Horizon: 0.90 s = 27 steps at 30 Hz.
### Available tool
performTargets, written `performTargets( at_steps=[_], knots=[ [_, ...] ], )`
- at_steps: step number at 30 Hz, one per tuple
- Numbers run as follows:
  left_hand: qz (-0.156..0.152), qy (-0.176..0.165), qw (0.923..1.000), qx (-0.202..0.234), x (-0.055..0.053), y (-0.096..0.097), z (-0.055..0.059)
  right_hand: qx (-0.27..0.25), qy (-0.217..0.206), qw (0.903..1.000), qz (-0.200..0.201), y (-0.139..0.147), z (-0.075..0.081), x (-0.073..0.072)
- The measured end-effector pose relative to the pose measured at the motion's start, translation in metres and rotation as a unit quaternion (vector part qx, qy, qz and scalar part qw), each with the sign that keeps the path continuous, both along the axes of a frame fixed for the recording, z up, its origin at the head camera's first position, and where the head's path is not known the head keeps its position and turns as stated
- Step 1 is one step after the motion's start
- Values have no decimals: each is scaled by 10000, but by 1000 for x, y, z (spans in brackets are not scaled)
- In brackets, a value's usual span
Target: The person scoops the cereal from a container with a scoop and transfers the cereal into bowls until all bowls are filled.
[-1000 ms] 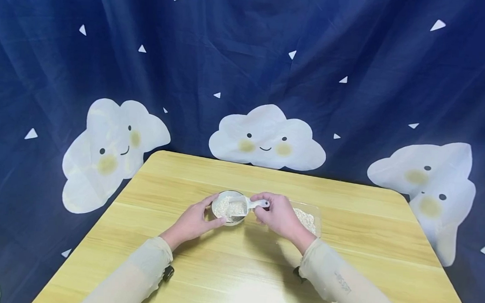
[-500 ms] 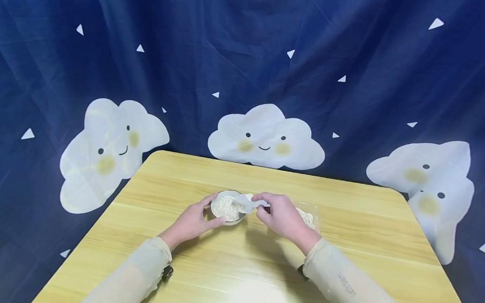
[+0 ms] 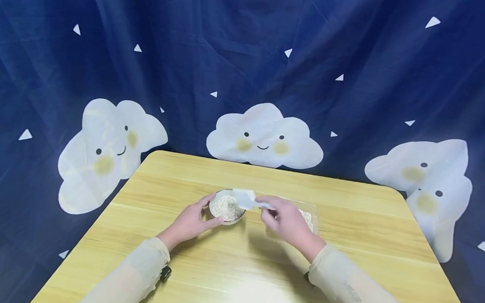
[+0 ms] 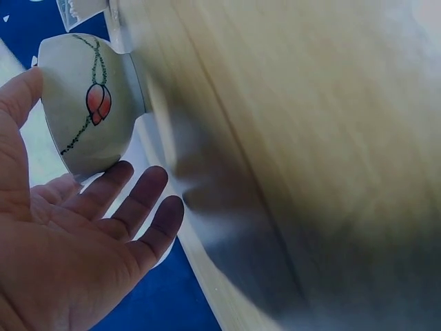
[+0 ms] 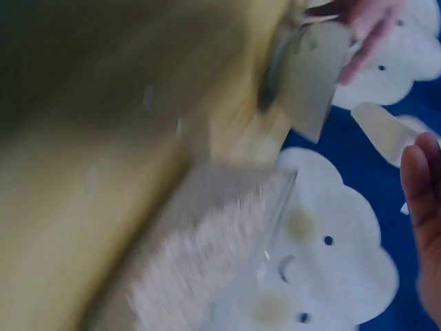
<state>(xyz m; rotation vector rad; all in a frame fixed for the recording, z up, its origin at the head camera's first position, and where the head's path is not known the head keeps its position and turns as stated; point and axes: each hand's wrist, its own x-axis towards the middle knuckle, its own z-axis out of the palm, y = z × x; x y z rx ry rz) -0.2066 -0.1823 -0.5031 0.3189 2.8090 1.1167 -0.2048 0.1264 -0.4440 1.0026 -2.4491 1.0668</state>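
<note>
In the head view a white bowl [image 4: 72,117] of pale flakes [image 3: 226,208] that look like oats stands on the table. My left hand [image 3: 192,221] holds it from the left, thumb on the near side and fingers round the far side. A red flower bud is painted on its wall in the left wrist view. My right hand [image 3: 291,224] pinches the handle of a white scoop [image 3: 244,198]. The scoop is tipped up over the right part of the bowl's rim, its inside turned away. Right fingertips show at the edge of the right wrist view.
A clear plastic container [image 3: 316,212] with more flakes [image 5: 200,269] stands to the right of the bowl, partly hidden behind my right hand. The wooden table [image 3: 199,280] ends at the back against a dark blue curtain [image 3: 241,43] printed with clouds.
My right hand has turned the scoop over from lying level above the bowl to tipped, then drawn slightly right and up. The flakes in the bowl show more openly. My left hand keeps its hold.
</note>
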Motion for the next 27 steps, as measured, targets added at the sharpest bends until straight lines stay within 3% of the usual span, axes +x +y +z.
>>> performTargets(
  at_steps=[1, 2, 4, 5, 7, 9, 11, 13, 16, 18, 22, 27],
  knots=[
    [-11, 0, 10000, 8, 0, 1, 0, -562, -993, 9932, -235, 4, 1, 1],
    [-27, 1, 10000, 17, -1, 1, 0, -1154, -1919, 9733, -498, 9, 2, 0],
    [-44, -22, 10000, 51, -1, 2, 0, -2232, -3164, 9174, -920, 22, 5, -2],
    [-49, -2, 10000, 43, -1, 3, 0, -2610, -3498, 8937, -1039, 30, 6, -4],
    [-20, 48, 10000, 23, -1, 3, 2, -3061, -3803, 8649, -1167, 49, 7, -5],
    [21, 204, 9998, -35, 0, 3, 5, -3252, -3845, 8551, -1233, 70, 8, -4],
    [61, 521, 9986, -104, 2, 4, 9, -3193, -3815, 8570, -1344, 94, 8, -2],
    [50, 951, 9954, -71, 4, 7, 14, -2941, -3758, 8659, -1496, 117, 8, 2],
    [-101, 1584, 9872, 130, 10, 19, 26, -2332, -3658, 8851, -1686, 149, 10, 8],
    [-289, 1794, 9830, 278, 14, 33, 34, -1894, -3568, 8976, -1763, 164, 11, 12],
    [-787, 1639, 9825, 402, 24, 66, 43, -1163, -3308, 9190, -1802, 177, 13, 16],
    [-1229, 1080, 9858, 370, 30, 105, 37, -452, -2827, 9403, -1839, 171, 13, 15]
  ],
)
